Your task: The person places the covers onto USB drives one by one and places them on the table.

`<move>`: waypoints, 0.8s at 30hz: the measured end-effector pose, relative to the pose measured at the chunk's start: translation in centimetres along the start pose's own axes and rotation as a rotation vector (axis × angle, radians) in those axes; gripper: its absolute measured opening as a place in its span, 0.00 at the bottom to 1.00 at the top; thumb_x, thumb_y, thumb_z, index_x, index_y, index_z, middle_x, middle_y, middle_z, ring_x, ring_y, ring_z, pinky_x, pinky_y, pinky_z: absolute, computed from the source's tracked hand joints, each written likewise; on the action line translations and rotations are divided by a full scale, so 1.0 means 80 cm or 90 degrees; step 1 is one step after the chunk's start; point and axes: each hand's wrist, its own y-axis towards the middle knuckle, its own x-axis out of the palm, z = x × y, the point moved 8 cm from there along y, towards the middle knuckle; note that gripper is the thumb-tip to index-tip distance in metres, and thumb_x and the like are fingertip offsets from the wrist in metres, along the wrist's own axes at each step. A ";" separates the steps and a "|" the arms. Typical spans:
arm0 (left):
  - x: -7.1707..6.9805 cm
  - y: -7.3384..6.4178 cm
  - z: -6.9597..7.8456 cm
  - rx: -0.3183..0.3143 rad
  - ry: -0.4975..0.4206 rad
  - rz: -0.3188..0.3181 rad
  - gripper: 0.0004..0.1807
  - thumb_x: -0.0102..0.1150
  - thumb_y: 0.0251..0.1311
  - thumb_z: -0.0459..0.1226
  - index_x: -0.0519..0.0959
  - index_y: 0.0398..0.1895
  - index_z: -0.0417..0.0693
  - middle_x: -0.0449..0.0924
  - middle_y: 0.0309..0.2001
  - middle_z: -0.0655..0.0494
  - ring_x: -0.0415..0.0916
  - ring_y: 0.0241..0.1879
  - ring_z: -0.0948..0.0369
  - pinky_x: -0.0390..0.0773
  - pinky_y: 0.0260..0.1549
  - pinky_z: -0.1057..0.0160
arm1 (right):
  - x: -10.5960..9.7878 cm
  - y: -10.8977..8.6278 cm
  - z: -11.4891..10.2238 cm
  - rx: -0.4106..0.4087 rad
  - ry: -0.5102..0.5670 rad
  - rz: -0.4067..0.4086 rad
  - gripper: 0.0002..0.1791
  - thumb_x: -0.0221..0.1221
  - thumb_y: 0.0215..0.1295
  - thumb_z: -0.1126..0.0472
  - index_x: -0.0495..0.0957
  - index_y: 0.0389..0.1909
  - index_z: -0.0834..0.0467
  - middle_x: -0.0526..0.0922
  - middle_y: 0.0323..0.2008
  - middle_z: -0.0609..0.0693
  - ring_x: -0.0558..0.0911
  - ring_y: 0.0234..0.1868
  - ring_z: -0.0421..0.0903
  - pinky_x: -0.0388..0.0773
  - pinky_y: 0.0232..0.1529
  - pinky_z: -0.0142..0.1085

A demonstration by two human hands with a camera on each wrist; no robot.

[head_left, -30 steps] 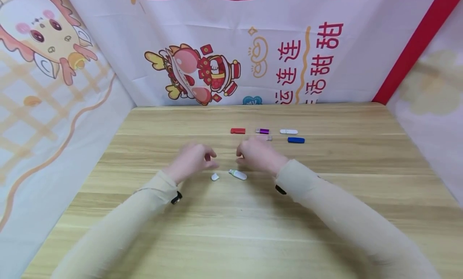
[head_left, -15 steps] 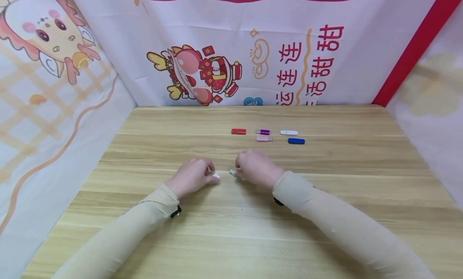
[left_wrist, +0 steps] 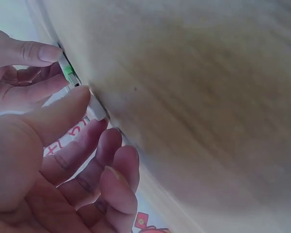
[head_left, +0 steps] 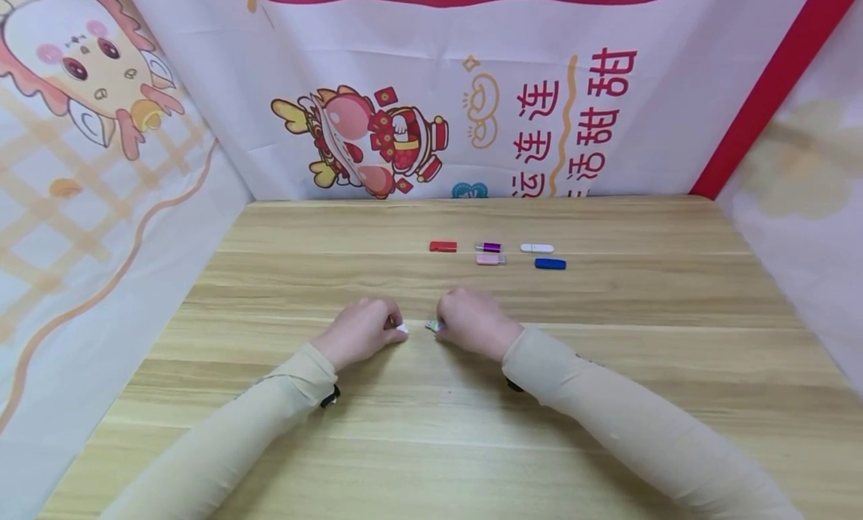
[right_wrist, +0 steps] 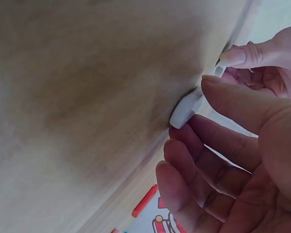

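In the head view my left hand (head_left: 360,330) pinches a small white cap (head_left: 402,328) between thumb and fingers, low over the wooden table. Facing it, my right hand (head_left: 476,324) holds a white USB flash drive (head_left: 432,325) whose bare metal plug points left at the cap. A short gap separates the two parts there. The left wrist view shows a green band on the drive (left_wrist: 69,72) near its plug, with the cap (left_wrist: 96,108) close by. Most of the drive's rounded white body (right_wrist: 185,109) shows in the right wrist view, by my right thumb and fingers.
Farther back on the table (head_left: 337,250) lie other flash drives: a red one (head_left: 443,247), a purple one (head_left: 488,247), a pink one (head_left: 490,260), a white one (head_left: 537,248) and a blue one (head_left: 550,264). A printed cloth (head_left: 404,25) hangs behind the table.
Both hands have come down and toward the person from above the table. The left hand has taken hold of the cap, the right hand of the flash drive.
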 end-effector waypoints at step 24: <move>-0.008 -0.002 0.042 0.080 -0.039 0.005 0.07 0.71 0.57 0.37 0.87 0.36 0.44 0.84 0.30 0.60 0.77 0.30 0.68 0.79 0.33 0.67 | -0.016 -0.028 0.011 0.021 0.093 -0.017 0.04 0.69 0.59 0.61 0.85 0.28 0.55 0.79 0.20 0.41 0.74 0.18 0.38 0.74 0.24 0.30</move>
